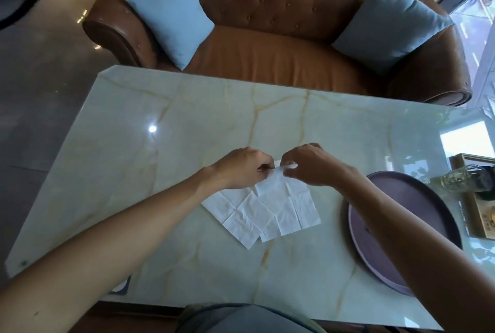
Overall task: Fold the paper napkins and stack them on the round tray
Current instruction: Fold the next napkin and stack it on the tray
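Two unfolded white paper napkins lie overlapping in the middle of the marble table (pixel 166 225): the left napkin (pixel 235 214) flat, the right napkin (pixel 292 209) partly over it. My left hand (pixel 241 169) and my right hand (pixel 310 166) meet above the right napkin's far edge, and both pinch that edge, which is lifted a little off the table. The round purple tray (pixel 396 190) sits at the right, partly hidden under my right forearm, with nothing visible on it.
A wooden box with a glass bottle (pixel 466 180) stands right of the tray at the table's edge. Beyond the table's far edge is a brown leather sofa (pixel 267 46) with two blue cushions. A dark object peeks out at the near left corner.
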`<action>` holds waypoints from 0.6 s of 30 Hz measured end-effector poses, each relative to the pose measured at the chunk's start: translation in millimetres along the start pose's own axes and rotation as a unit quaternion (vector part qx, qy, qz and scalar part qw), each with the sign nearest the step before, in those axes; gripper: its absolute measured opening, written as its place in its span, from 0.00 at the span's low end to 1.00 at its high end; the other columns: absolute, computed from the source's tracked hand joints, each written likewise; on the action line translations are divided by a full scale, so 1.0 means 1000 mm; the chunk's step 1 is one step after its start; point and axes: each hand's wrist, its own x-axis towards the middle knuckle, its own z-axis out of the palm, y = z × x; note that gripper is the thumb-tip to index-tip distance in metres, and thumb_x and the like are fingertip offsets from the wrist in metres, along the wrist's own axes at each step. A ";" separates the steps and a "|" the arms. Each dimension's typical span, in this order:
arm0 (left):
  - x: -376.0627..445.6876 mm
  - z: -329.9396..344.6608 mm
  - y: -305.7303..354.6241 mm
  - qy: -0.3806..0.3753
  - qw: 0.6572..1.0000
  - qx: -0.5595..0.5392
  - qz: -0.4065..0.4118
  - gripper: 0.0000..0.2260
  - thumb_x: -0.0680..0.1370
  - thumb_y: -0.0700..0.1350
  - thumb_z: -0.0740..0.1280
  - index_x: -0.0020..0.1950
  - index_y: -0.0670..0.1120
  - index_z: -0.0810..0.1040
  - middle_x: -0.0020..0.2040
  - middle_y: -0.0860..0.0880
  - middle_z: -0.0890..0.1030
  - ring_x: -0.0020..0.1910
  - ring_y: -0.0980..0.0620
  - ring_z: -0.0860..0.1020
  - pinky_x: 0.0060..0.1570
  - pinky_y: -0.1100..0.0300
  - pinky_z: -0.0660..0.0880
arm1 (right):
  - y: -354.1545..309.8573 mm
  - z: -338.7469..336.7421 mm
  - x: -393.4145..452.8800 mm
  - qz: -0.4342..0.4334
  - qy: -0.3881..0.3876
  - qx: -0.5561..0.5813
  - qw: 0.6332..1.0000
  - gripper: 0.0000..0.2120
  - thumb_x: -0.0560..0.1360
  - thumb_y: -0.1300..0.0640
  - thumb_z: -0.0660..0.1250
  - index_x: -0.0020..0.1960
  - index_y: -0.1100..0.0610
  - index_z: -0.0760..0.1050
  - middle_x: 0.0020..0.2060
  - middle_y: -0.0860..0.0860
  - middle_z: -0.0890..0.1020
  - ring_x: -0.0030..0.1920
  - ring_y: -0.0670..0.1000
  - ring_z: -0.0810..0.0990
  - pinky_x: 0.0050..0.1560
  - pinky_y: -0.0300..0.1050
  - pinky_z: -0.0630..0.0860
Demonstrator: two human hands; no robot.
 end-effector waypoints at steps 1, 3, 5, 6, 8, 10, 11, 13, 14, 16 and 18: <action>-0.002 -0.002 -0.002 0.008 1.000 -0.012 -0.003 0.09 0.80 0.48 0.63 0.52 0.48 0.82 0.45 0.52 0.84 0.44 0.49 0.81 0.46 0.54 0.76 | -0.002 -0.001 0.002 -0.003 0.002 0.009 1.000 0.09 0.79 0.51 0.66 0.57 0.50 0.82 0.54 0.48 0.85 0.58 0.53 0.80 0.59 0.49 0.69; -0.004 -0.005 -0.010 0.022 0.998 -0.052 -0.024 0.09 0.80 0.50 0.65 0.54 0.50 0.82 0.47 0.53 0.84 0.46 0.51 0.81 0.47 0.55 0.77 | -0.005 -0.003 0.005 -0.010 0.004 0.026 1.000 0.09 0.80 0.51 0.65 0.53 0.52 0.83 0.49 0.51 0.85 0.52 0.55 0.81 0.46 0.46 0.68; -0.008 -0.005 -0.019 0.020 0.997 -0.058 -0.044 0.11 0.80 0.52 0.66 0.59 0.51 0.81 0.51 0.53 0.84 0.49 0.52 0.81 0.51 0.55 0.78 | -0.007 -0.005 0.007 -0.018 0.012 0.027 0.999 0.09 0.80 0.52 0.65 0.52 0.53 0.83 0.47 0.51 0.85 0.49 0.55 0.82 0.44 0.45 0.68; -0.010 -0.004 -0.024 0.015 0.998 -0.044 -0.048 0.10 0.81 0.52 0.65 0.58 0.51 0.81 0.50 0.52 0.85 0.49 0.51 0.81 0.52 0.54 0.78 | -0.007 -0.006 0.008 -0.020 0.016 0.025 0.999 0.10 0.80 0.52 0.65 0.52 0.54 0.84 0.47 0.51 0.86 0.49 0.55 0.82 0.44 0.45 0.69; -0.015 -0.001 -0.033 0.005 0.998 -0.013 -0.053 0.10 0.82 0.51 0.63 0.51 0.47 0.81 0.44 0.51 0.83 0.45 0.48 0.80 0.49 0.48 0.78 | -0.006 -0.008 0.009 -0.016 0.019 0.022 0.999 0.11 0.80 0.52 0.65 0.50 0.55 0.84 0.48 0.51 0.86 0.50 0.56 0.82 0.46 0.47 0.74; -0.018 0.002 -0.043 0.008 0.998 -0.014 -0.062 0.14 0.83 0.53 0.60 0.48 0.45 0.80 0.41 0.50 0.83 0.42 0.47 0.80 0.46 0.46 0.77 | -0.003 -0.010 0.009 -0.006 0.016 0.024 1.000 0.12 0.80 0.51 0.65 0.49 0.55 0.84 0.48 0.51 0.86 0.50 0.56 0.82 0.48 0.48 0.76; -0.020 0.004 -0.047 0.016 0.998 -0.019 -0.061 0.16 0.83 0.54 0.59 0.49 0.45 0.81 0.41 0.49 0.83 0.42 0.46 0.80 0.46 0.46 0.77 | -0.002 -0.010 0.009 -0.002 0.014 0.024 1.000 0.12 0.80 0.50 0.65 0.50 0.55 0.85 0.48 0.51 0.87 0.51 0.56 0.83 0.49 0.48 0.76; -0.024 0.005 -0.051 0.026 0.998 -0.019 -0.058 0.15 0.84 0.53 0.60 0.53 0.45 0.82 0.43 0.48 0.84 0.44 0.45 0.81 0.47 0.48 0.77 | 0.001 -0.010 0.008 0.003 0.009 0.024 1.000 0.12 0.81 0.49 0.65 0.52 0.54 0.85 0.50 0.51 0.87 0.52 0.56 0.83 0.51 0.47 0.75; -0.026 0.005 -0.053 0.030 0.998 -0.020 -0.057 0.14 0.84 0.51 0.60 0.54 0.45 0.82 0.45 0.48 0.85 0.45 0.45 0.81 0.47 0.50 0.77 | 0.002 -0.010 0.007 0.006 0.007 0.025 1.000 0.13 0.81 0.48 0.64 0.53 0.53 0.85 0.51 0.51 0.87 0.52 0.56 0.83 0.52 0.48 0.76; -0.029 0.005 -0.057 0.042 0.997 -0.019 -0.058 0.13 0.85 0.49 0.61 0.54 0.44 0.83 0.47 0.47 0.85 0.47 0.45 0.81 0.44 0.56 0.72 | 0.006 -0.010 0.006 0.012 -0.001 0.025 1.000 0.13 0.81 0.48 0.63 0.53 0.53 0.85 0.51 0.50 0.87 0.52 0.56 0.83 0.54 0.51 0.78; -0.032 0.003 -0.062 0.047 0.997 -0.019 -0.060 0.13 0.85 0.48 0.61 0.54 0.43 0.83 0.48 0.47 0.86 0.47 0.46 0.81 0.44 0.59 0.68 | 0.009 -0.011 0.005 0.021 -0.009 0.021 1.000 0.14 0.82 0.48 0.62 0.53 0.53 0.85 0.51 0.51 0.87 0.52 0.56 0.83 0.55 0.53 0.79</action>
